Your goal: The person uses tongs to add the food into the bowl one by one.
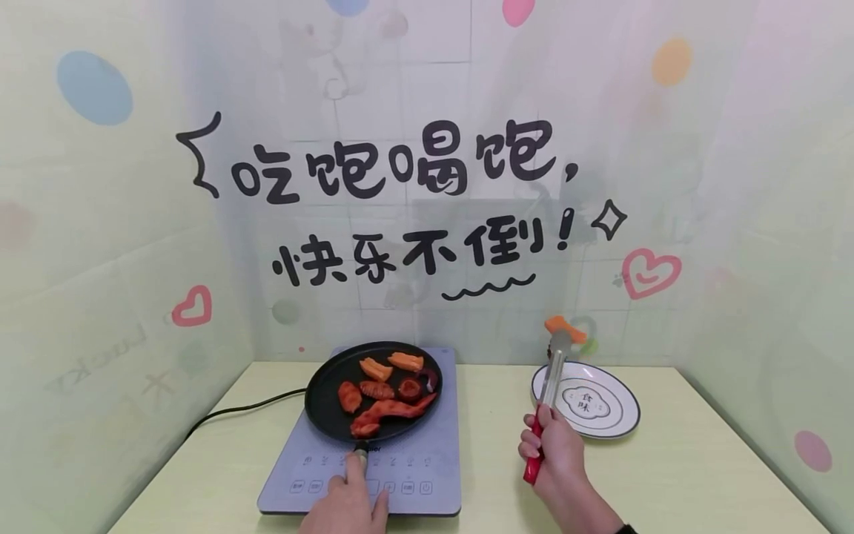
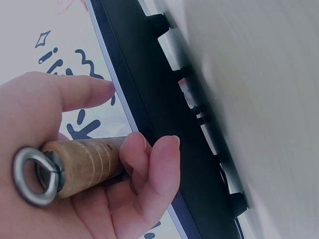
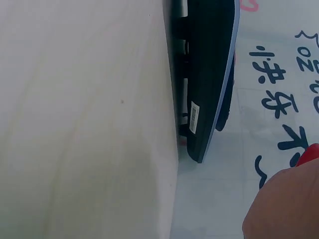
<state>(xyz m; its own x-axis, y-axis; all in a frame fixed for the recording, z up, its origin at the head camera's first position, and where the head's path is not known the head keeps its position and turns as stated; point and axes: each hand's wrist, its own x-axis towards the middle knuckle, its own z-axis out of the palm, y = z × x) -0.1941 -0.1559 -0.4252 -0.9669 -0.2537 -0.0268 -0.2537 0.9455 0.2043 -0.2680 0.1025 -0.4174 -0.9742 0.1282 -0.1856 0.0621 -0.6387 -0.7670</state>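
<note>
My left hand (image 1: 350, 500) grips the wooden handle (image 2: 87, 164) of a round black frying pan (image 1: 327, 415); a metal ring (image 2: 36, 177) hangs at the handle's end. In the pan lie orange crinkled pieces (image 1: 405, 361), reddish pieces (image 1: 350, 397) and a long red piece (image 1: 394, 411). With fingers curled round the red grips, my right hand (image 1: 560, 452) holds metal tongs (image 1: 552, 378). At their tips is an orange piece (image 1: 565, 328), raised beyond a white plate (image 1: 627, 415) with a blue rim. Only part of that hand shows in the right wrist view.
Under the pan stands a flat grey induction cooker (image 1: 427, 452) with touch buttons. A black cable (image 1: 247, 406) runs from it to the left. The pale table (image 1: 494, 430) is bounded by printed cloth walls (image 1: 400, 89) at the back and sides.
</note>
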